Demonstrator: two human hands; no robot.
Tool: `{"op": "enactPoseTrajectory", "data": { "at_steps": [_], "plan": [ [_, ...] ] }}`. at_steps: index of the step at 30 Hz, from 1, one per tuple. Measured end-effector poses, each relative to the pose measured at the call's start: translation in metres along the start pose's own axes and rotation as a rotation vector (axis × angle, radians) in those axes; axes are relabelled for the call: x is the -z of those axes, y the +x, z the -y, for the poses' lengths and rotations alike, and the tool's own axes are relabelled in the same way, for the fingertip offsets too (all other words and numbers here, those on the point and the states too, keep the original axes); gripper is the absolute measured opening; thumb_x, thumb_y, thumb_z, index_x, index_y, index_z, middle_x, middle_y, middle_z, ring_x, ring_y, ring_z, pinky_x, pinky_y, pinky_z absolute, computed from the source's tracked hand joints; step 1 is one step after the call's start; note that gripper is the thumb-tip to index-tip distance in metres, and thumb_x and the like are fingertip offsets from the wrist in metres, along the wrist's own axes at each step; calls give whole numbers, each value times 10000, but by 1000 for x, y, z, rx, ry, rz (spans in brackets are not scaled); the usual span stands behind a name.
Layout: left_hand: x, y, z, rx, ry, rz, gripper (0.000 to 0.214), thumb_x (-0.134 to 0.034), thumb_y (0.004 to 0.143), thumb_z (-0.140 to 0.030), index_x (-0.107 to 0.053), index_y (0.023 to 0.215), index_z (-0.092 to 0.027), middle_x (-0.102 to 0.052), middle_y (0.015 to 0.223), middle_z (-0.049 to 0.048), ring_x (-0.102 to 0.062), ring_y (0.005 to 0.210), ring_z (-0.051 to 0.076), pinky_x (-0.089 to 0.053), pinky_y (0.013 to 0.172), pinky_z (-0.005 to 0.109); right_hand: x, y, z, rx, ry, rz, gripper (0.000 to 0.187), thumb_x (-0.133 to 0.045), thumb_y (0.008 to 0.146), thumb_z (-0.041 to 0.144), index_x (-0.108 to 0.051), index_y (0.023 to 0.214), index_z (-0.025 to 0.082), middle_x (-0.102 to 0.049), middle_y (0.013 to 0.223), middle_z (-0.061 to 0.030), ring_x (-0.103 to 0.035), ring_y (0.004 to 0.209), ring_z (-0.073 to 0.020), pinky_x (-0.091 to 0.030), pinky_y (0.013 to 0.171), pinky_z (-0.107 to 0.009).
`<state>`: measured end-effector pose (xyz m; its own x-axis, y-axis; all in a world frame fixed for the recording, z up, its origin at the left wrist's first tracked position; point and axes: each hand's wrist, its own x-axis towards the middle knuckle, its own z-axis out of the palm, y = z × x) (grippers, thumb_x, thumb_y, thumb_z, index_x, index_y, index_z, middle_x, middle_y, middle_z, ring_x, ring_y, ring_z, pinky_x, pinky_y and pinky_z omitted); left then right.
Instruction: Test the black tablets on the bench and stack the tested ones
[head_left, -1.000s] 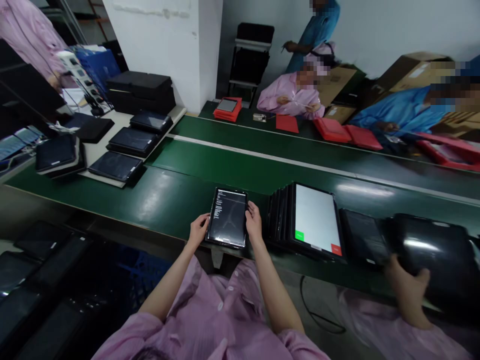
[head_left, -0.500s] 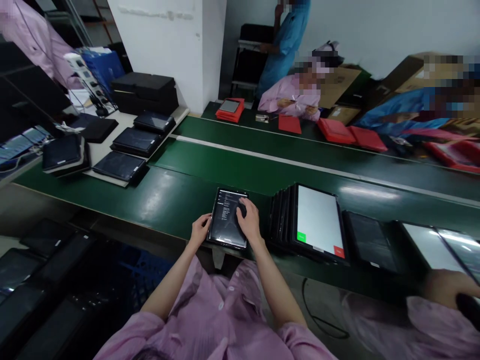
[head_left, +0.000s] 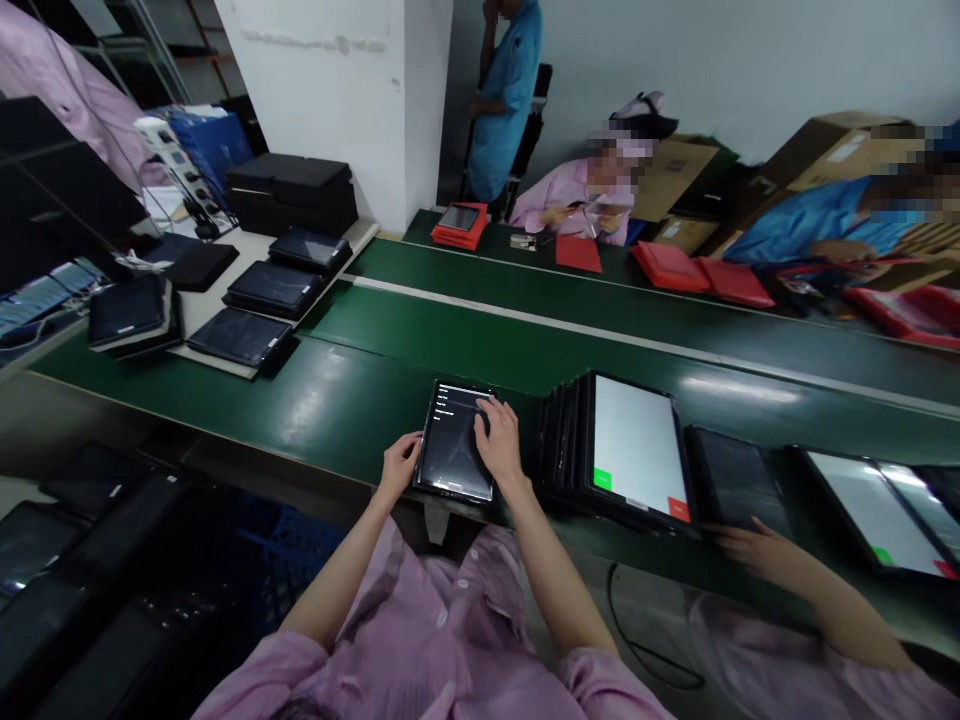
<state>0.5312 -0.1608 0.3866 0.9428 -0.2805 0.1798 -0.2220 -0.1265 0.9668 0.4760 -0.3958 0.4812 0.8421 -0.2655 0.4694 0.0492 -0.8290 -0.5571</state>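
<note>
A black tablet [head_left: 452, 447] lies on the green conveyor belt [head_left: 337, 400] right in front of me, its dark screen showing a few lines of white text at the top. My left hand [head_left: 397, 463] grips the tablet's lower left edge with curled fingers. My right hand [head_left: 499, 437] rests over the right half of the screen, fingers stretched out and touching the glass. To the right stands a fanned row of tablets [head_left: 626, 450], the front one showing a white screen with a green and a red button.
A neighbour's hand [head_left: 750, 548] reaches in at the right by more tablets [head_left: 874, 510]. Dark tablets in cases [head_left: 240, 335] sit on a white board at the left. Red cases [head_left: 701, 272] and seated people line the far belt. Crates of tablets [head_left: 75, 560] sit below left.
My right hand moved from the tablet's right edge onto its screen. The screen's long text list gave way to a few lines. The neighbour set down a tablet and now reaches toward the row.
</note>
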Motion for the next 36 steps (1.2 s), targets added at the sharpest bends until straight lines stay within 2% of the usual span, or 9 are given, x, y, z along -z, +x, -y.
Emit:
{"op": "enactPoseTrajectory", "data": {
  "at_steps": [4, 10, 18, 21, 23, 25, 29, 32, 36],
  "plan": [
    [1, 0, -4, -3, 0, 4, 342, -629, 999, -501, -831, 1004, -224, -801, 1240, 109, -747, 1173, 265, -567, 1064, 417, 3, -7, 8, -25, 100, -15, 381, -453, 1090, 367, -678, 1372, 244, -739, 1369, -105, -578, 1438, -279, -331, 1296, -590],
    [1, 0, -7, 14, 3, 1, 349, -630, 997, -504, -831, 1002, -219, -803, 1234, 111, -749, 1158, 263, -575, 1047, 414, 10, -13, 17, -32, 157, 10, 354, -477, 1082, 369, -712, 1326, 264, -761, 1328, -83, -601, 1415, -277, -346, 1292, -590],
    [2, 0, -8, 32, -15, 6, 371, -646, 980, -528, -837, 1032, -214, -802, 1224, 117, -747, 1150, 265, -576, 1037, 412, 4, -16, 12, 5, 144, 31, 331, -489, 1083, 353, -745, 1265, 249, -786, 1279, -85, -595, 1422, -278, -330, 1294, -579],
    [2, 3, -10, 89, -81, -23, 414, -683, 946, -552, -832, 1094, -194, -808, 1211, 125, -749, 1143, 271, -583, 1018, 404, 7, -21, 8, -29, 155, 38, 345, -477, 1085, 370, -731, 1280, 241, -775, 1296, -89, -603, 1405, -283, -348, 1280, -574],
    [4, 6, -13, 175, -129, -60, 483, -676, 932, -599, -826, 1120, -179, -812, 1202, 134, -757, 1116, 282, -609, 934, 388, 12, -30, 5, -120, 188, -24, 386, -457, 1084, 398, -690, 1349, 240, -746, 1332, -109, -633, 1343, -280, -421, 1226, -541],
    [7, 9, -18, 251, -139, -66, 561, -633, 938, -660, -827, 1132, -171, -815, 1195, 140, -764, 1086, 292, -617, 838, 365, 17, -43, 0, -282, 238, -67, 443, -474, 1059, 449, -656, 1395, 223, -717, 1318, -144, -672, 1226, -290, -495, 1137, -513],
    [15, 17, -33, 312, -60, 47, 673, -537, 954, -750, -838, 1136, -177, -815, 1197, 141, -756, 1096, 308, -603, 794, 358, 17, -65, -10, -610, 418, 0, 482, -611, 933, 565, -727, 1239, 211, -710, 1209, -155, -699, 1050, -302, -530, 1050, -496],
    [19, 25, -43, 364, 26, 47, 729, -477, 957, -778, -843, 1091, -162, -820, 1156, 162, -758, 1060, 317, -598, 793, 379, 11, -68, -7, -707, 495, 4, 447, -659, 886, 603, -747, 1126, 237, -735, 1158, -124, -699, 1083, -286, -539, 1027, -445],
    [27, 39, -51, 402, 99, -34, 625, -624, 866, -740, -835, 969, -161, -834, 945, 135, -764, 958, 312, -595, 838, 405, 7, -54, 13, -827, 679, 43, 456, -677, 885, 610, -717, 1149, 241, -770, 1037, -72, -722, 1000, -246, -581, 871, -376]
  ]
}}
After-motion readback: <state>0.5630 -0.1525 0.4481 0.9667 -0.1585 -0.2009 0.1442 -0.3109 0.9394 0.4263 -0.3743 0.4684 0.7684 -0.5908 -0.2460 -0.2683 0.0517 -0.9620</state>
